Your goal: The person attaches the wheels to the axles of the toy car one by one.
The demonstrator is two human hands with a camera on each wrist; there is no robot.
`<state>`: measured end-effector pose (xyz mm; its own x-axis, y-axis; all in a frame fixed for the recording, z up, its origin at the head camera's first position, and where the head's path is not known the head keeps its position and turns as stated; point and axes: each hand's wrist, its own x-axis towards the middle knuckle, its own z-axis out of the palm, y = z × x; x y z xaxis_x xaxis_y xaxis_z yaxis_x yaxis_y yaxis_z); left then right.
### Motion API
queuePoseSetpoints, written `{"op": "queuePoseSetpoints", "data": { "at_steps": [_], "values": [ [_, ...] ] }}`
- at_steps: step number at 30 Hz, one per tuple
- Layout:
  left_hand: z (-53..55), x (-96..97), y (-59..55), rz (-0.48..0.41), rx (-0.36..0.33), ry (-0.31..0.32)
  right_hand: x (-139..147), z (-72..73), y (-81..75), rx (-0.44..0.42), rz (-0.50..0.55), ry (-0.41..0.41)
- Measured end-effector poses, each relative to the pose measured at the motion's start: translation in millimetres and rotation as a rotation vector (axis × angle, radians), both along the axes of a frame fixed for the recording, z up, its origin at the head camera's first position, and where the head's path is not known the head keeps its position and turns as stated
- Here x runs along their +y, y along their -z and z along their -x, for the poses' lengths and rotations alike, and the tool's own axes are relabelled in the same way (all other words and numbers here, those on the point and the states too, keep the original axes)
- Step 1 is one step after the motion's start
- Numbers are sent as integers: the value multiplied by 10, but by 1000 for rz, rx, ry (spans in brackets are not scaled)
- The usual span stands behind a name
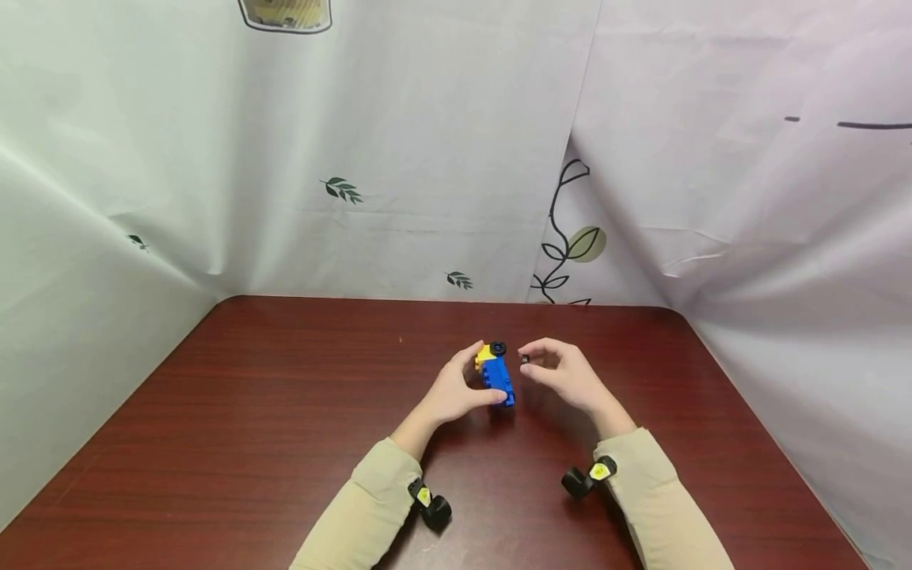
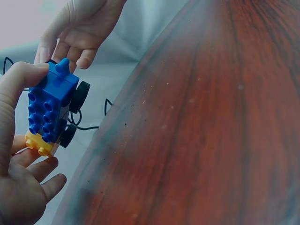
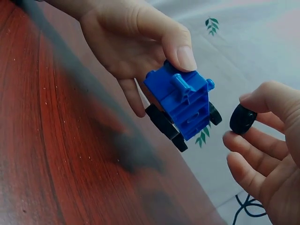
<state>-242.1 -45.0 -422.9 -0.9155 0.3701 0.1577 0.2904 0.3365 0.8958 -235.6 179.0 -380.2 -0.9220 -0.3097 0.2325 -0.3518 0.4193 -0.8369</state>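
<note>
My left hand (image 1: 452, 389) grips a toy car built of blue and yellow bricks (image 1: 497, 378), thumb on one end and fingers at the yellow end. Studs cover the blue side facing the left wrist camera. Two black wheels (image 2: 79, 97) sit along one side of the car; the right wrist view shows another wheel (image 3: 214, 113) on the opposite side. Between thumb and fingertips, my right hand (image 1: 566, 376) pinches a loose black wheel (image 3: 243, 119), a small gap away from the car. Both hands are held above the table.
The dark red wooden table (image 1: 249, 427) spreads beneath both hands. White cloth (image 1: 427, 142) with printed leaves hangs behind it and along both sides. A small black camera (image 1: 436, 513) is strapped to the left sleeve, another camera (image 1: 577, 481) to the right.
</note>
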Motion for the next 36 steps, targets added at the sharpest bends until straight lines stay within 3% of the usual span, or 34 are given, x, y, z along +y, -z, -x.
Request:
{"op": "queuePoseSetpoints", "data": {
  "at_steps": [12,21,24,30,36],
  "values": [
    [-31,-27,9,-48,-5,3,-94,-46,-3,-59,99,-47],
    [-25,-14,-29,-34,-5,-11,-199,-249,-275,-30,79,-36],
    [-23,-14,-30,-33,-7,-13,-196,-232,-250,-21,78,-44],
    [-16,-18,-25,-42,-10,-13,-153,-89,-58,-20,96,-62],
    [-15,-19,-32,-36,-8,-15,-144,-67,-17,-2,115,-97]
  ]
}}
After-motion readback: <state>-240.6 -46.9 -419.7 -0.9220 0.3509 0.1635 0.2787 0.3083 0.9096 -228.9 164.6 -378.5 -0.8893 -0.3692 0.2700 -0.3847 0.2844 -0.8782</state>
